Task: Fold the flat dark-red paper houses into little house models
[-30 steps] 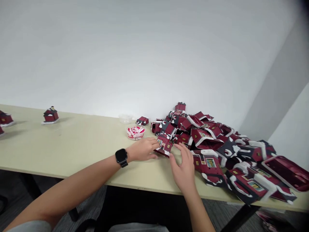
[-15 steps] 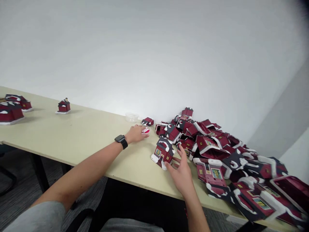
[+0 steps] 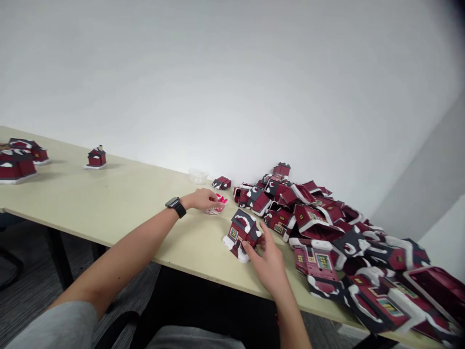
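My right hand [image 3: 267, 259] grips the side of a small dark red toy house [image 3: 242, 232] with a grey roof and white snow trim, thumb in front and fingers behind. The house is tipped slightly at the near part of the table. Over a small clear dish [image 3: 212, 212] of red and white pieces [image 3: 221, 198] is my left hand [image 3: 203, 199], a black watch on its wrist. Its fingertips are pinched together at the dish. Whatever they hold is too small to make out.
A big heap of similar houses [image 3: 316, 218] covers the table's right side. One house [image 3: 222, 182] lies behind the dish, beside another clear container [image 3: 198, 176]. Farther left stand a house with a chimney [image 3: 97, 157] and more houses [image 3: 18, 165]. A wall runs behind the table [image 3: 145, 203].
My left hand has drawn back a little to the left, its fingers closing and more of the dish showing. My right hand has closed on the house and shifted it slightly nearer.
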Tool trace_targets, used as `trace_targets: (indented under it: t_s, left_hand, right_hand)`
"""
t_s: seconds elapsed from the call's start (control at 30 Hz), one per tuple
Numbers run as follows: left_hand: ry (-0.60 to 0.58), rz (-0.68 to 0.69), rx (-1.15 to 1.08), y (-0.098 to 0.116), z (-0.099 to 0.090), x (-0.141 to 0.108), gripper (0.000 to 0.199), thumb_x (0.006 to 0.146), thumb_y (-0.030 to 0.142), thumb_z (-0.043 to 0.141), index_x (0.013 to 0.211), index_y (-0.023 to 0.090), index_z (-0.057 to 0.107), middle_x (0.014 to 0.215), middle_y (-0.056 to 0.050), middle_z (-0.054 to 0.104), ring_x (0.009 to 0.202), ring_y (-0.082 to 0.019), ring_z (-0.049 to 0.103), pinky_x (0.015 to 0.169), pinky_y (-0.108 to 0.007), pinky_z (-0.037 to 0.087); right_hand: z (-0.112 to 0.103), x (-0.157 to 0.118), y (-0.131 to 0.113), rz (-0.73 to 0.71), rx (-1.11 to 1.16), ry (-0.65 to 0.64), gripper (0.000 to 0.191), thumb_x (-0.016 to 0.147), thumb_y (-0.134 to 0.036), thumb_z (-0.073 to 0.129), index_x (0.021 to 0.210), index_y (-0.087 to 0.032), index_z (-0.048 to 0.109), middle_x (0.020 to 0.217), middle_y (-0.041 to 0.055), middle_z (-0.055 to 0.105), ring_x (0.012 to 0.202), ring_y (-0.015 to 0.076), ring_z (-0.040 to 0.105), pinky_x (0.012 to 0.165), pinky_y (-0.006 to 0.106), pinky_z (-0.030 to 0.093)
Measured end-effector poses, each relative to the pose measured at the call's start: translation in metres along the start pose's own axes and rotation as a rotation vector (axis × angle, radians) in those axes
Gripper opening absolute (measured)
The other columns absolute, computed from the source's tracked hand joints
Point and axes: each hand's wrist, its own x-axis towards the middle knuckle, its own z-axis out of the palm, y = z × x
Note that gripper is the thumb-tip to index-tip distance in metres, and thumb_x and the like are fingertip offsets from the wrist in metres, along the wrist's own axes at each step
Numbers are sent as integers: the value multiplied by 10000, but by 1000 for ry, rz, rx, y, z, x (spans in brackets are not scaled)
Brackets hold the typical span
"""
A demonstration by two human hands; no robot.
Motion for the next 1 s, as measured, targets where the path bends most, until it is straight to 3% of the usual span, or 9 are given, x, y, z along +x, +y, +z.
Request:
trace_targets:
  t_s: [0.23, 0.4, 0.63, 0.8, 0.9, 1.0]
  left_hand:
    - [62, -42, -82, 1, 6, 4, 336, 844, 489, 615, 712, 180, 625, 629, 1, 574, 572, -141, 485, 548, -275, 286]
    - [141, -33, -68, 1, 10, 5, 359, 855, 419, 556, 589, 187, 490, 541, 14, 476, 533, -130, 393, 546, -290, 250]
    - [319, -53, -117, -3, 11, 11, 311, 841, 380, 495, 598, 187, 518, 581, -5, 499, 612, -154, 459, 565, -284, 309]
    - [332, -49, -156, -5, 17, 11, 360, 837, 350, 516, 539, 193, 390, 502, 30, 368, 513, -108, 340, 529, -283, 238]
    - [341, -26, -181, -5, 19, 10, 310, 808, 344, 594, 583, 185, 451, 545, 25, 458, 546, -113, 405, 544, -265, 281]
    - [364, 3, -234, -1, 18, 10, 213, 807, 377, 655, 775, 175, 595, 694, -7, 608, 656, -149, 537, 605, -257, 388]
  right_hand:
    - [0, 0, -1, 6, 13, -8, 821, 858, -587, 649, 1537, -203, 394, 1314, 127, 673, 1151, 319, 658, 1005, 486, 509]
    - [0, 0, 0, -8, 6, -6, 796, 861, -566, 651, 1521, -188, 417, 1331, 132, 664, 1156, 313, 658, 1008, 479, 518]
    - [0, 0, 1, 3, 53, -8, 772, 851, -534, 676, 1509, -205, 441, 1314, 125, 683, 1156, 305, 675, 1022, 478, 527]
    - [1, 0, 2, -14, 59, -6, 738, 852, -526, 676, 1490, -222, 463, 1331, 108, 677, 1161, 296, 673, 1029, 472, 526]
    - [0, 0, 2, -9, 28, -1, 745, 857, -527, 668, 1497, -210, 459, 1345, 117, 669, 1183, 311, 660, 1030, 488, 521]
    - [1, 0, 5, -21, 24, 16, 760, 845, -523, 681, 1502, -203, 473, 1368, 133, 653, 1211, 334, 645, 1021, 496, 526]
